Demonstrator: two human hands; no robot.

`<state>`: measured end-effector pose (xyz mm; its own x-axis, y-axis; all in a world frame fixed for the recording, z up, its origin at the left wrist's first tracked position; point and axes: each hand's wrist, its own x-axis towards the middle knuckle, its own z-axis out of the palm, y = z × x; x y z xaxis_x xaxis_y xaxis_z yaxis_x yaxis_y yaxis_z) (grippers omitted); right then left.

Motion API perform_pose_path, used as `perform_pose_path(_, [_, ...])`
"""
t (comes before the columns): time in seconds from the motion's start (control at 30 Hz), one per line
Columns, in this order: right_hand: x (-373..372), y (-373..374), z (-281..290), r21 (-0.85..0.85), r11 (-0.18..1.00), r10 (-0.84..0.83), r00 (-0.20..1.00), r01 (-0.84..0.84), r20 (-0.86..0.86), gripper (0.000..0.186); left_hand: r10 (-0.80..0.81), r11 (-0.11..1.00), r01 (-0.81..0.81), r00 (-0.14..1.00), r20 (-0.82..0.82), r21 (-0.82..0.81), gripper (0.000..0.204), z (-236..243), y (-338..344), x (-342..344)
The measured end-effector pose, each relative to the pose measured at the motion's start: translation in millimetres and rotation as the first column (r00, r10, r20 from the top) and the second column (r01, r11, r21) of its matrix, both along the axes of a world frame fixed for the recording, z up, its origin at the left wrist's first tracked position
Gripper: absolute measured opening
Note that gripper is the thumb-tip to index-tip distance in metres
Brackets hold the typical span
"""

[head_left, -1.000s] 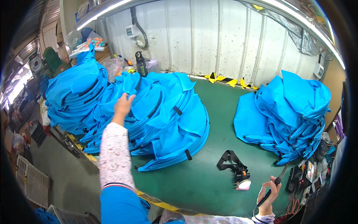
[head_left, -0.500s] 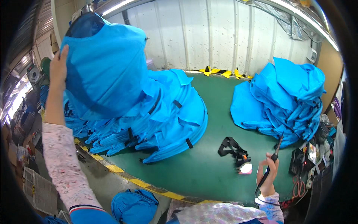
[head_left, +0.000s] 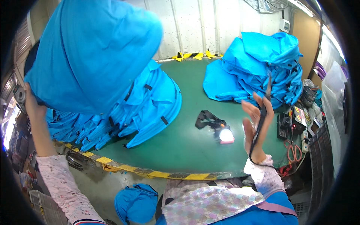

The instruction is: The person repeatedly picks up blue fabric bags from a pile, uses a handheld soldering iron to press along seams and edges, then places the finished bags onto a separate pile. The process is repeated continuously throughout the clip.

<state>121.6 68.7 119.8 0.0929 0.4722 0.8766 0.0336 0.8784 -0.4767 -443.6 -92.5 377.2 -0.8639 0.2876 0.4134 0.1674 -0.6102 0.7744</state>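
My left hand [head_left: 34, 103] grips the edge of a large blue fabric piece [head_left: 93, 56], raised at the upper left and bulging like a cover. Below it, a layered pile of blue fabric pieces [head_left: 153, 112] with small black tabs lies on the green table [head_left: 187, 157]. My right hand [head_left: 258, 140] is raised over the table's right side. It holds a slim black soldering iron [head_left: 260, 120], tip upward, its cable running down past the wrist. The fingers are partly spread around the handle. Behind that hand sits a second blue fabric pile [head_left: 251, 56].
A lit headlamp [head_left: 226, 135] with a black strap lies mid-table. Red-handled scissors [head_left: 293, 150], a black box [head_left: 297, 119] and cables crowd the right edge. Yellow-black tape [head_left: 157, 174] lines the front edge. A blue bundle [head_left: 135, 204] rests below the table.
The blue piece in my left hand has come closer and tilted, filling more of the upper left. My right hand has risen with the soldering iron, its fingers spreading. The view has shifted.
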Motion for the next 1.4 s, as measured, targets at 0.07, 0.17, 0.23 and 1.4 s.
perform_pose_path(0.07, [-20,10,8,-0.027,0.996,0.085,0.994,-0.087,-0.064,0.081,-0.149,0.989,0.150,0.976,0.157,0.000,0.070,-60,-1,11])
perform_pose_path(0.17, [-40,19,10,-0.113,0.977,0.163,0.973,-0.182,-0.163,0.093,-0.387,0.917,0.397,0.851,0.354,0.049,0.068,-168,48,36])
perform_pose_path(0.23, [-49,21,11,-0.107,0.957,0.226,0.922,-0.271,-0.313,0.096,-0.380,0.898,0.439,0.787,0.486,-0.009,0.069,-210,68,114])
perform_pose_path(1.4, [46,-54,-56,0.097,0.939,-0.342,0.916,0.329,0.208,0.031,-0.877,0.205,0.948,0.287,0.385,-0.242,0.055,-360,113,424])
